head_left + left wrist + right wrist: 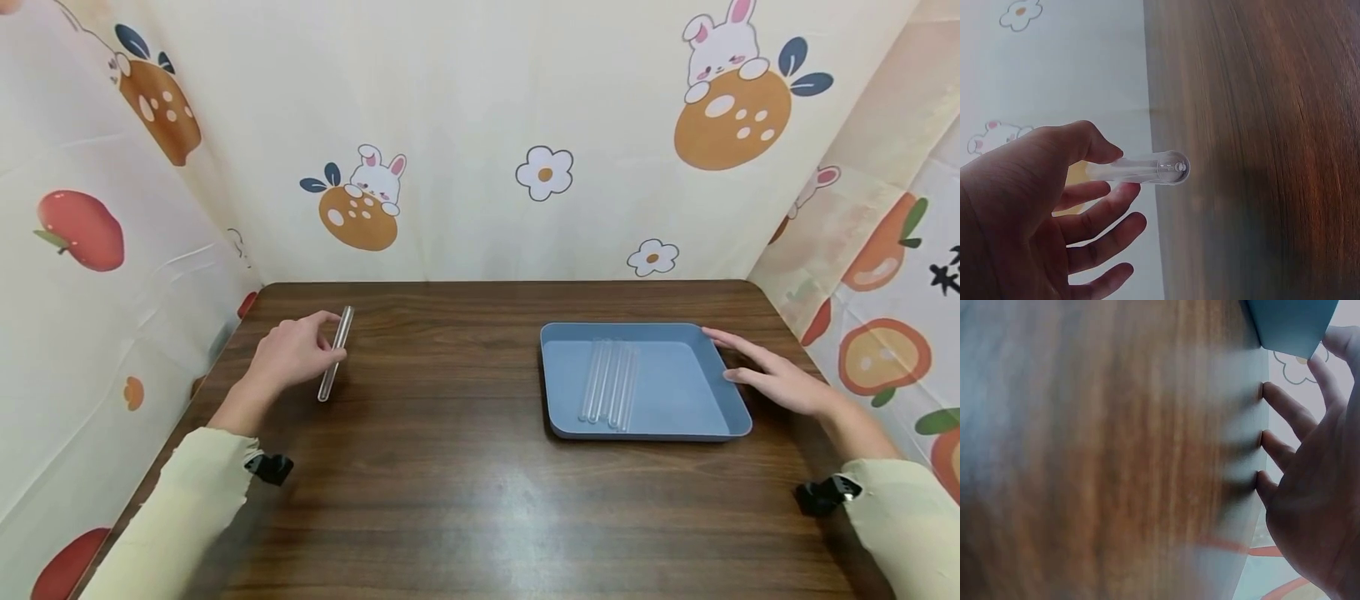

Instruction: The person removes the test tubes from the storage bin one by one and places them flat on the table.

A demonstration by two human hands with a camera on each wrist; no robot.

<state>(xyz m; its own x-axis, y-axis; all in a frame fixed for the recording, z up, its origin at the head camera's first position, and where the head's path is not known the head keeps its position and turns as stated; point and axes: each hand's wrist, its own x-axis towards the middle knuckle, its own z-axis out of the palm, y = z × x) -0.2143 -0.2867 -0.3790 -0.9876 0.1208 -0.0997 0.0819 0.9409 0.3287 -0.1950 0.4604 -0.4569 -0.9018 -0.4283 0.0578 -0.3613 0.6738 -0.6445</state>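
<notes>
Left hand (294,352) pinching tube (341,335), right (783,383) touching tray (675,383), lettering (942,277)

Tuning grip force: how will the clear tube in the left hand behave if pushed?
The clear tube probably rolls easily, given its cylindrical shape. Likely stiff: it looks straight, pinched by the left hand. Its glossy surface may be slippery.

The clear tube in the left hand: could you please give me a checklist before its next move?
1. Left hand pinches the clear tube: ok.
2. Right hand touches the tray: ok.
3. Tray sits flat on the table: ok.
4. Other tubes lie side by side inside the tray: ok.
5. The clear tube is over the tray: not ok, off to its left.
6. Tube uncracked: cannot tell.
</notes>
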